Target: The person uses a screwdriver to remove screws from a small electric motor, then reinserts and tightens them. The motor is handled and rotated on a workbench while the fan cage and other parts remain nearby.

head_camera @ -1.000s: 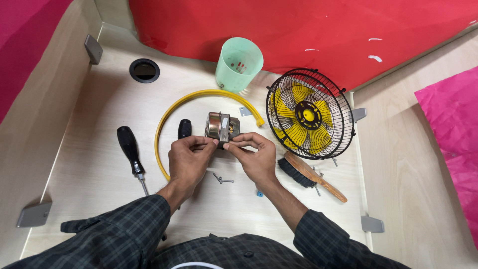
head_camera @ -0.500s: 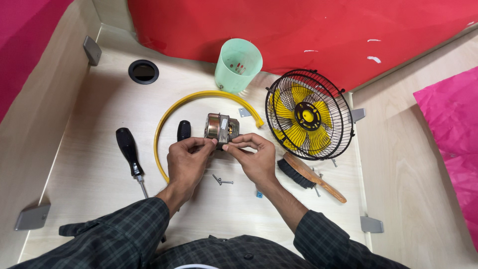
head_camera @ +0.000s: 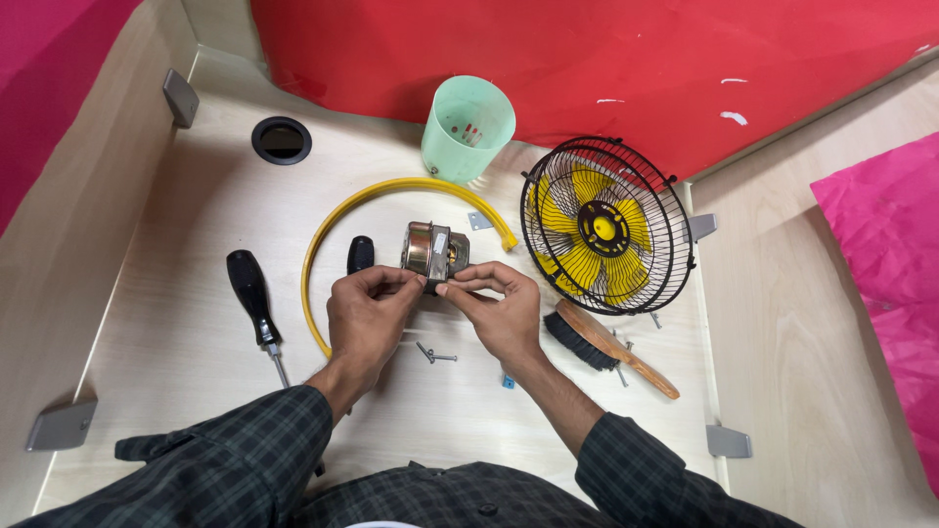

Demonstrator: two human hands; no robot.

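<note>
Both grips pinch the motor (head_camera: 433, 252), left hand (head_camera: 364, 315) and right hand (head_camera: 501, 308) meeting at its near edge, with screws (head_camera: 435, 354) on the table (head_camera: 176, 372) just nearer.

A black-handled screwdriver (head_camera: 252, 296) lies on the pale wooden table (head_camera: 176, 244), left of a yellow ring (head_camera: 337, 217) that curves open toward the right. A black knob (head_camera: 360, 253) sits inside the ring. Behind it a pale green cup (head_camera: 468, 127) lies tilted, its mouth facing the camera, near a red wall (head_camera: 587, 59). A round black grommet (head_camera: 282, 140) is set in the table at far left. To the right stands a black-caged fan (head_camera: 606, 225) with yellow blades; a wooden brush (head_camera: 606, 347) lies just below it. Two screws (head_camera: 435, 354) rest mid-table.
</note>
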